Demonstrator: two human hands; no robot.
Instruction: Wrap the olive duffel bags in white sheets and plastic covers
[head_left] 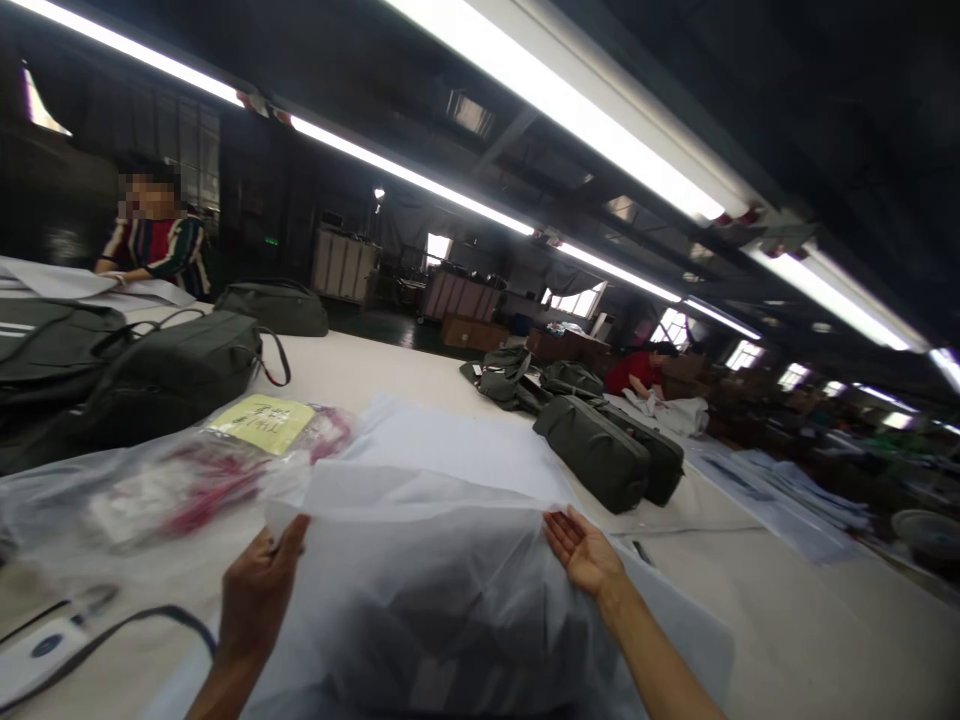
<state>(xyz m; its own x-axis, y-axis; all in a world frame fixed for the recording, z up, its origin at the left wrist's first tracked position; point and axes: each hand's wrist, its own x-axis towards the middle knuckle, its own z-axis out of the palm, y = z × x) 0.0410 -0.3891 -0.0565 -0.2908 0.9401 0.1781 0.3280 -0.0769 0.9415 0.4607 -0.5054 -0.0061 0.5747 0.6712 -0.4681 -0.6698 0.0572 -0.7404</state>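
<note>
A translucent white plastic bag (420, 540) lies in front of me with a dark item inside; only its blurred dark shape shows through. My left hand (262, 590) is closed on the left end of the bag's upper edge, thumb on top. At the right end of that edge is my right hand (589, 555), palm turned up, its fingers stretched out and touching the plastic. Beyond the bag lies a stack of flat white plastic sheets or bags (465, 445).
Dark green bags (172, 370) stand at left, and more green bags (592, 450) at right. A clear plastic bag (150, 490) carries a yellow handwritten note (264, 424). A white device (45, 655) lies front left. Two people work beyond, in striped (176, 245) and red (630, 372) tops.
</note>
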